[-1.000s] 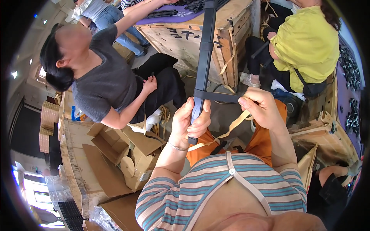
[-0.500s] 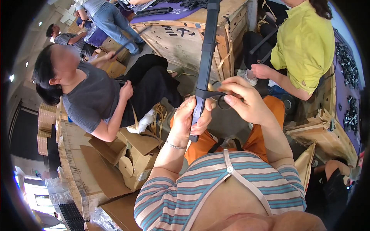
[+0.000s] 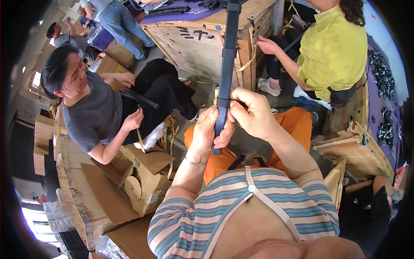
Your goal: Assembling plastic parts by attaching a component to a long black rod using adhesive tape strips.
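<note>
Currently, a long dark bar is held upright before the seated body by the left hand, its fingers clamped around the lower end. Just above, a black band is wrapped around the bar. It is met there by the right hand, whose fingers are bent in close; whether anything is pinched between them cannot be told. Beyond the bar, a wooden crate is topped with a purple cover.
</note>
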{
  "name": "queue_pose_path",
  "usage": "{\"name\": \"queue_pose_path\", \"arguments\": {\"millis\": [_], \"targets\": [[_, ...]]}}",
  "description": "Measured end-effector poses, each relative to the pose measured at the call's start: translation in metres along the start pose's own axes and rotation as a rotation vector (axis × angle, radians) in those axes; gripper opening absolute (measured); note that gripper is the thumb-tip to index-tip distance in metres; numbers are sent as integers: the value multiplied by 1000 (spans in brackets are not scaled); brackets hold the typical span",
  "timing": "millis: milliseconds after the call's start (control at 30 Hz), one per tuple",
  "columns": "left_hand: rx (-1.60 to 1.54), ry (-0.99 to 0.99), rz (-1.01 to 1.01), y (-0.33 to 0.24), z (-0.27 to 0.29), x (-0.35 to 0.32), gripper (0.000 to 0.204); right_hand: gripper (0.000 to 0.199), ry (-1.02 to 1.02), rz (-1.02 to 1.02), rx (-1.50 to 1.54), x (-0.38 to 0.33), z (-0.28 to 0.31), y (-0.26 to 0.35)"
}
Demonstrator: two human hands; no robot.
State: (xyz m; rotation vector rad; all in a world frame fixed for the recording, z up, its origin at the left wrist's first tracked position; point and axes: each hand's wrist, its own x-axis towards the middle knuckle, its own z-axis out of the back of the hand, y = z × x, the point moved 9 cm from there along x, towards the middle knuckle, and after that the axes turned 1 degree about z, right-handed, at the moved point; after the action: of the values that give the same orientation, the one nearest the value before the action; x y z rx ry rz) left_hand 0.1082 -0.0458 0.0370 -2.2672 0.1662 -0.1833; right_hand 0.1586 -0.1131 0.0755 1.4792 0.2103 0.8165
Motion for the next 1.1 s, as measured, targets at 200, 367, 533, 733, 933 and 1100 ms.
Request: {"name": "queue_pose_path", "arguments": {"millis": [200,367,533,733,933,1100], "targets": [[15,311,24,2,-43,-18,49,22,154,-156,-79,-5,-36,-85],[-466,449,204,-2,-61,-17,48,31,107,-194,603,13,-13,-33],[-621,403,126,-1,-38,-8,47,36,111,-96,540,11,-23,3],[-670,396,98,7,-31,-12,40,29,278,-105,630,10,-29,-8],[-544,175,86,8,-6,-1,39,33,388,-187,607,18,-27,-29],[-186,-129,-46,-13,51,34,39,28,256,-401,363,14,-1,-126]]}}
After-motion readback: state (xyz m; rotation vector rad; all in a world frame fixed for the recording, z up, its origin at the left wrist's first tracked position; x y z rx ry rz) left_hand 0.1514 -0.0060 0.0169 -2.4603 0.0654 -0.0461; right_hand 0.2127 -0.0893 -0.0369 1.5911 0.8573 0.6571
